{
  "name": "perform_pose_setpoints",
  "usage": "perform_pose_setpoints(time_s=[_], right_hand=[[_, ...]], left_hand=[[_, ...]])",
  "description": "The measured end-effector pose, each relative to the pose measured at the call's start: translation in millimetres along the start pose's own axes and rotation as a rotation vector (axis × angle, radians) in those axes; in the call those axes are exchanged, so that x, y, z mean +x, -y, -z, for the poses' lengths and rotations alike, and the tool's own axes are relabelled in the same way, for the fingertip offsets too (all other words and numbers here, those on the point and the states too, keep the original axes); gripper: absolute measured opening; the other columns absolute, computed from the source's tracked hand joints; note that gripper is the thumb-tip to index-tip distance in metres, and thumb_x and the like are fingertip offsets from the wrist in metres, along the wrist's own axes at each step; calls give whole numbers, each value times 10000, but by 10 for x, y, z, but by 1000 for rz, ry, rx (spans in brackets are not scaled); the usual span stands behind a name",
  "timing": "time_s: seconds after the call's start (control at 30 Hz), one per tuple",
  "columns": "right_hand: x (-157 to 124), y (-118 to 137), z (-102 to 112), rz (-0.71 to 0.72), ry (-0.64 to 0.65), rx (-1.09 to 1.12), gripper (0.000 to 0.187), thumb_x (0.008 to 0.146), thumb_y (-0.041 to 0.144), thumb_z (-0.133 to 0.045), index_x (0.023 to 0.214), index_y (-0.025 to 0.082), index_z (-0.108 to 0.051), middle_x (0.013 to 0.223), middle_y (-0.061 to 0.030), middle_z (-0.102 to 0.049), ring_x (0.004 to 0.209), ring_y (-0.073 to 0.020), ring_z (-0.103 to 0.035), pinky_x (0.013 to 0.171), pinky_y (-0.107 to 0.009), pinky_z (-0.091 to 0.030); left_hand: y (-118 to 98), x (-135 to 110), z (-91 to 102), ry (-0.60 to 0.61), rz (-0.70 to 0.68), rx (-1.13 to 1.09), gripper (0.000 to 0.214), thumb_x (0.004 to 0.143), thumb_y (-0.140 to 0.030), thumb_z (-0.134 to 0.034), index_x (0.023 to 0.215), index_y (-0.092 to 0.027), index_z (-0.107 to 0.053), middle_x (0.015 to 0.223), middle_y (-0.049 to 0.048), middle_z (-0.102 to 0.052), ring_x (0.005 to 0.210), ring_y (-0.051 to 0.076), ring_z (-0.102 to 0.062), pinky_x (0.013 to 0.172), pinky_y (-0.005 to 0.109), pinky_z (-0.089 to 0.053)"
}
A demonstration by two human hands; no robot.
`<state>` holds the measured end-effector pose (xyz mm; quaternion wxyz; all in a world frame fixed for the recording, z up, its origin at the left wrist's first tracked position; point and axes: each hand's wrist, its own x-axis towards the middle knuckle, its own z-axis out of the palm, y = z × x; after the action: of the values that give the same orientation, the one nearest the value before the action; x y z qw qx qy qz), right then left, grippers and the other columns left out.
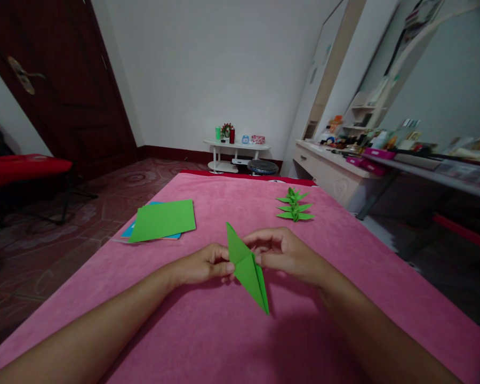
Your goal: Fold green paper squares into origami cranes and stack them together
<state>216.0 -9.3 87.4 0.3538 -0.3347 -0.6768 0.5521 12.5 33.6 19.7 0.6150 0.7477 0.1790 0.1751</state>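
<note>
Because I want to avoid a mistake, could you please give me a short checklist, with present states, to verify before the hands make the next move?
1. Left hand holds the folded green paper: ok, thumb on its visible face.
2. Right hand is at the paper: ok, fingers at its right edge.
3. Firmness of the right grip: cannot tell.
4. Sharpness of every crease: cannot tell.
5. Green sheet clear of the hands: ok, beyond the left one.
6. Small folded pieces clear: ok, beyond the right one.
</note>
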Motion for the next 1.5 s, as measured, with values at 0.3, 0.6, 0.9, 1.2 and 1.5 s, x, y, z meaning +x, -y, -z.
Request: perform_pose_setpoints(time_s=[0.3,0.6,0.9,1.2,1.5], right_hand=[[0,-194,-89,50,-185,-383,98,678,122,-594,651,160,-679,592,3,-625,524,-123,-522,445,-194,-340],[55,-363,-129,17,-328,-241,69,700,194,-642,644,155,-649,597,4,-602,533,-134,-524,460,-214,-367],[81,-199,-173,-27,-315,-36,450,798,543,-528,645,129,-619,536,-12,-576,448,-99,-528,422,-185,-387],[85,-259,-153,-98,-306,28,454,791,539,-547,606,126,-585,439,-2,-546,368,-87,-489,366,-168,-346],[77,-222,-200,-51,-284,114,464,805,532,-530,609,119,-608,446,1,-556,365,-65,-474,386,-162,-364]], left_hand=[[37,-13,-40,0,48,41,412,826,-496,-513,790,-100,-621,643,7,-497,581,89,-428,569,202,-340],[115,66,-67,-219,3,-37,389,781,-480,-588,749,-95,-636,620,23,-562,565,95,-487,565,208,-380],[232,121,-128,-392,-40,-321,412,802,-514,-545,688,-118,-528,548,-20,-459,451,54,-330,446,192,-206],[251,111,-158,-303,10,-358,444,750,-557,-579,650,-137,-475,522,-45,-380,451,60,-276,448,205,-195],[145,145,-178,-261,9,-407,459,719,-569,-599,621,-130,-505,505,-36,-414,443,59,-315,455,201,-252]])
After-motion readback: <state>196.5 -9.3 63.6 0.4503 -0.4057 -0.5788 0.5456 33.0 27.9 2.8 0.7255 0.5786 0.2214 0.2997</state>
